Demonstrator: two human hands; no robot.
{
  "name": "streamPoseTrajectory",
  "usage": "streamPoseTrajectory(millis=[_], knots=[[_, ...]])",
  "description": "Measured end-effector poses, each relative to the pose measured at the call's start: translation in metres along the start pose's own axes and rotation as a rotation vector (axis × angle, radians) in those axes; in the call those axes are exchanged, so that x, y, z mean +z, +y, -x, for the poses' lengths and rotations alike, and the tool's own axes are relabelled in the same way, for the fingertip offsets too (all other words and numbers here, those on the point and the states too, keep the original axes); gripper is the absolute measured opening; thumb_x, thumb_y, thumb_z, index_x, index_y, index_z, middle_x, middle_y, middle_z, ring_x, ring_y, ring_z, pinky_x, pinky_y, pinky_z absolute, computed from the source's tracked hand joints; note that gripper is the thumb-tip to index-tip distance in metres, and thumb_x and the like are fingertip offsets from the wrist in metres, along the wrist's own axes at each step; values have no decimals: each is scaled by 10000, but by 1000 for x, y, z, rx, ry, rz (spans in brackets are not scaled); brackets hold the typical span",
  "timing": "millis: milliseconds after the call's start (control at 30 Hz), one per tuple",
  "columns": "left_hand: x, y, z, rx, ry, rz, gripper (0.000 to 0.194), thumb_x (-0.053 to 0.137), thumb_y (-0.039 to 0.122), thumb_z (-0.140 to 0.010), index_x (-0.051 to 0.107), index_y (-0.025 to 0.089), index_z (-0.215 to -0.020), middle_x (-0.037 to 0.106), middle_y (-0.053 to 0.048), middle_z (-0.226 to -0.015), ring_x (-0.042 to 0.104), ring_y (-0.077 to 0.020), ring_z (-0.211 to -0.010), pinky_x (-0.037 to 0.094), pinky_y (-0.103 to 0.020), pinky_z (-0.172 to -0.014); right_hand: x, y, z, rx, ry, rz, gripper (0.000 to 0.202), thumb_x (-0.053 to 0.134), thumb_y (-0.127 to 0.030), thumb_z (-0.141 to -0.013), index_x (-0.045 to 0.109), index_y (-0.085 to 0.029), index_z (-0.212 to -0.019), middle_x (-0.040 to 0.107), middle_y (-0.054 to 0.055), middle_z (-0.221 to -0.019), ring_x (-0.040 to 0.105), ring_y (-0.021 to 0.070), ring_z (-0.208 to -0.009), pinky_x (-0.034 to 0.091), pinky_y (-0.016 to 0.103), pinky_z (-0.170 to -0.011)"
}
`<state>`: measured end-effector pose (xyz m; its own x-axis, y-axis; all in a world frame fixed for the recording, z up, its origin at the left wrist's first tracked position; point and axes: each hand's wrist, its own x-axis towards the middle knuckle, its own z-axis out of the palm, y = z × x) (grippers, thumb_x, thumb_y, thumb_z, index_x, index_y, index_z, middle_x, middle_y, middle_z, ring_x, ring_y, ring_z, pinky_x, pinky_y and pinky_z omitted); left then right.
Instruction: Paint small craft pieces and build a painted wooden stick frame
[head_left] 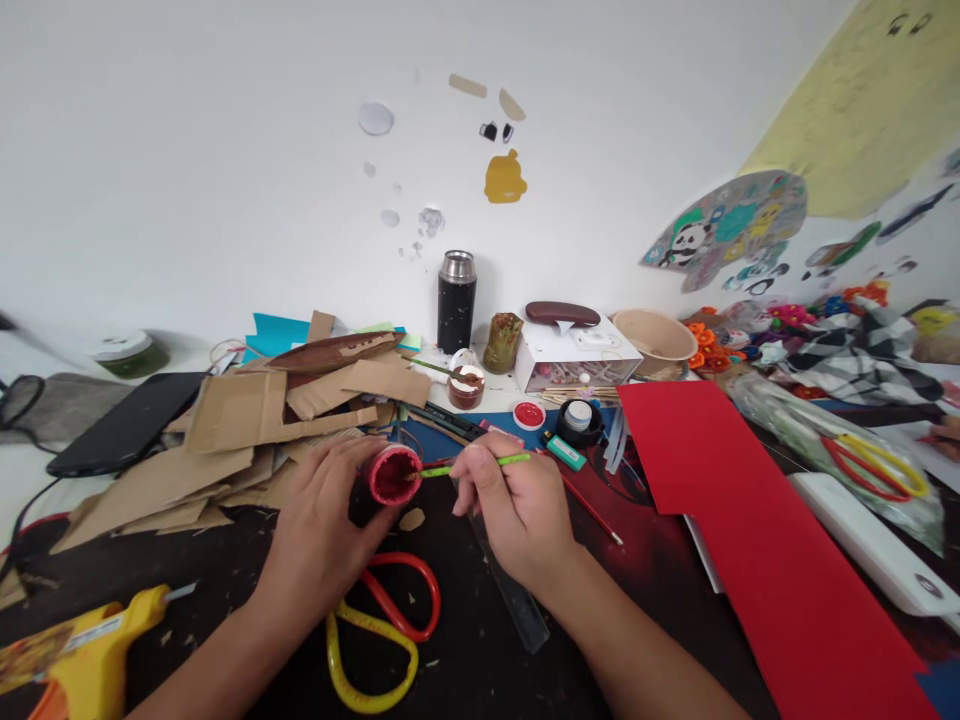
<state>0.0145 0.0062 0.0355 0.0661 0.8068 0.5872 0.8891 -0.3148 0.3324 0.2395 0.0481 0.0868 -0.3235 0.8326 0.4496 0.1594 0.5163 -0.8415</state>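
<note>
My left hand (330, 515) is wrapped round a small open jar of red paint (394, 476), its mouth tilted toward the camera. In my right hand (517, 500) a thin green paintbrush (513, 459) is pinched, and its tip is inside the jar's mouth. Below the jar lie scissors with one red and one yellow handle (375, 640). A clear ruler (514, 590) lies under my right hand. A red-stained lid (529, 414) rests behind the hands.
Cardboard pieces (232, 410) are heaped at the left, near a yellow glue gun (105, 640). Red card (735, 520) covers the right side. A black flask (457, 310) and a white box (574, 350) stand by the wall.
</note>
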Motion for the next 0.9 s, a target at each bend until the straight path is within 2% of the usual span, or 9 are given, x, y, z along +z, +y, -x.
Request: streamPoseTrajectory(millis=[267, 367, 533, 633, 800, 900], knots=[[-1, 0, 0, 80, -10, -40, 380, 691, 274, -982, 603, 228, -1349, 758, -139, -1294, 662, -380, -1235, 529, -569, -1089, 4, 2, 3, -52, -32, 93, 391, 465, -393, -1161, 695, -230, -890, 688, -1, -655, 677, 157, -589, 512, 284, -630], [-1, 0, -1, 79, 0, -40, 380, 679, 283, -989, 598, 230, -1356, 753, -141, -1285, 663, -378, -1231, 538, -568, -1077, 6, 3, 4, -14, -36, 5, 425, 444, -427, -1172, 698, -226, -897, 691, -1, -654, 677, 151, -584, 523, 274, -621], [-1, -2, -1, 29, 20, -28, 406, 688, 350, -990, 595, 244, -1371, 749, -134, -1293, 672, -376, -1221, 560, -559, -1055, 6, 5, 4, 80, 61, -151, 484, 432, -533, -1171, 696, -226, -905, 684, -4, -618, 649, 141, -524, 522, 254, -553], [-1, -1, -2, 26, 24, -11, 389, 687, 348, -989, 603, 243, -1354, 753, -132, -1280, 676, -377, -1215, 563, -562, -1053, 6, 6, 3, 102, 65, -175, 487, 441, -560, -1163, 693, -228, -911, 682, -5, -614, 650, 143, -518, 515, 252, -534], [-2, -1, -2, 42, 19, -13, 387, 679, 338, -993, 594, 252, -1360, 748, -131, -1286, 665, -384, -1224, 556, -577, -1059, 6, 6, 2, 64, -5, -62, 487, 421, -510, -1175, 703, -225, -899, 687, -10, -612, 652, 138, -531, 526, 259, -591], [-2, -1, -2, 50, 16, -21, 396, 692, 325, -986, 589, 250, -1361, 746, -130, -1297, 663, -380, -1230, 550, -570, -1069, 4, 5, 1, 19, 11, -3, 469, 431, -457, -1175, 699, -230, -863, 686, -8, -604, 670, 149, -564, 532, 271, -632]])
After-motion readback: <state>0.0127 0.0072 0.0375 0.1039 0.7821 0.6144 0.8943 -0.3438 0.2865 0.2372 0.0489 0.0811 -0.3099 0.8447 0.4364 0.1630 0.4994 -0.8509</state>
